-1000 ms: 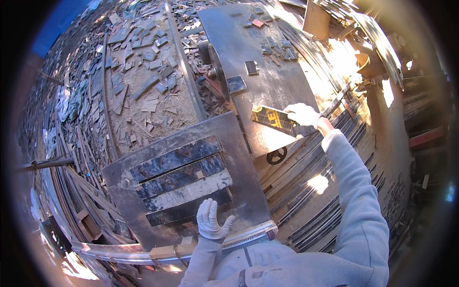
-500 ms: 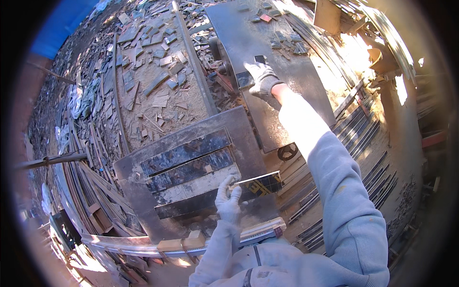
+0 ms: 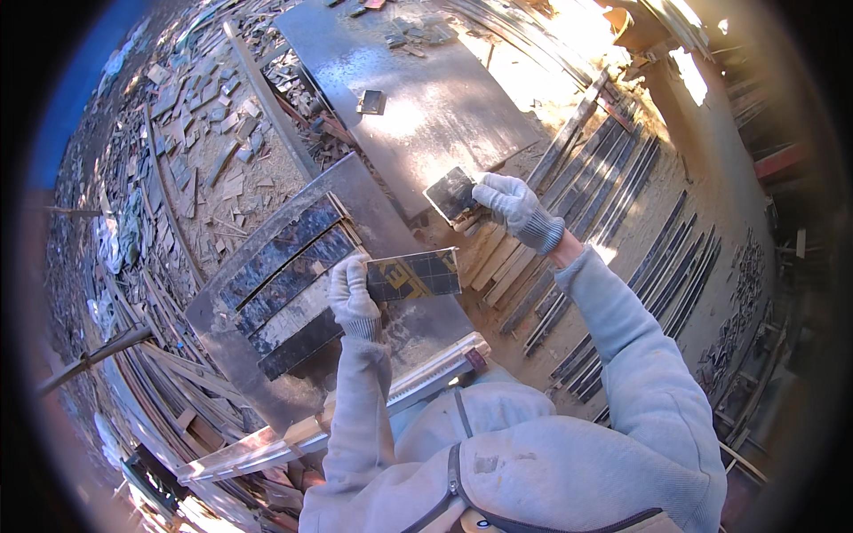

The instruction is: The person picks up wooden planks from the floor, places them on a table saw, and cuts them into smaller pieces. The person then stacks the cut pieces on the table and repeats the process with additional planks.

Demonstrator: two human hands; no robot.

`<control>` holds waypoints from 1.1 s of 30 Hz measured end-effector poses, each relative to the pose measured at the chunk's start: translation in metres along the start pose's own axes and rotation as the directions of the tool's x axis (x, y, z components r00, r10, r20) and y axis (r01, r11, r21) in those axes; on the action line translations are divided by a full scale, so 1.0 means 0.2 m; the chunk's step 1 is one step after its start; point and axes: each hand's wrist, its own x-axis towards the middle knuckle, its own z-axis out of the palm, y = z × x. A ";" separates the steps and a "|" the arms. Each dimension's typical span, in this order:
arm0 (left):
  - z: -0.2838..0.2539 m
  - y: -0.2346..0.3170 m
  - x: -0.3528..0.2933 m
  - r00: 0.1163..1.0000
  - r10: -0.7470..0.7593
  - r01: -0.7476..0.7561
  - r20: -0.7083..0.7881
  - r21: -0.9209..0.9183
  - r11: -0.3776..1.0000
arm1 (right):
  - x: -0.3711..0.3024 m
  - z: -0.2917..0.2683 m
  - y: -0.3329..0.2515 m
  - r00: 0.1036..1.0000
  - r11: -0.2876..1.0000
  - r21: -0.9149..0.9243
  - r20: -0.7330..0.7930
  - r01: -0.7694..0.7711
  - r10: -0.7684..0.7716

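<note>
My gloved left hand (image 3: pixel 355 298) grips one end of a dark board strip (image 3: pixel 416 276) with yellow markings, over the near metal table (image 3: pixel 373 200). Out to the right, my gloved right hand (image 3: pixel 522 211) pinches a small dark square of board (image 3: pixel 451 194) by its edge. It hangs above the gap between the near table and the far metal table (image 3: pixel 453 102). Several dark, scuffed board strips (image 3: pixel 283 233) lie side by side on the near table, left of my left hand. Another small square piece (image 3: pixel 370 103) lies on the far table.
A metal rail (image 3: pixel 426 371) runs along the near table's front edge. Long dark strips (image 3: pixel 653 284) lie on the ground at right. Board scraps (image 3: pixel 209 133) and sawdust cover the ground at far left. A bar (image 3: pixel 93 360) juts in from the left.
My right hand has drawn back from the far table and now holds a small square piece. My left hand has lifted the marked strip, turning its face into view. The whole view has turned.
</note>
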 end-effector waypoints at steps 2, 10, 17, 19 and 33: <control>0.07 0.04 -0.05 0.991 0.024 -0.022 0.131 -0.021 1.000 | -0.20 0.01 -0.07 0.996 0.997 -0.020 -0.044 0.078 -0.079; 0.40 0.28 -0.39 0.884 0.039 -0.081 0.466 0.070 0.994 | -0.79 0.01 -0.16 0.991 0.995 -0.016 -0.084 0.103 -0.104; 0.62 0.44 -0.72 0.738 0.070 -0.138 0.671 0.049 0.989 | -1.20 0.16 -0.12 0.990 0.991 0.046 -0.070 0.127 -0.124; 0.67 0.44 -0.79 0.751 0.068 -0.124 0.657 0.039 0.991 | -1.29 0.17 -0.11 0.985 0.994 0.000 -0.129 0.111 -0.111; 0.82 0.11 -1.03 0.614 -0.276 0.256 0.740 0.144 0.956 | -1.54 0.17 0.04 0.882 0.756 0.624 -0.449 0.198 0.141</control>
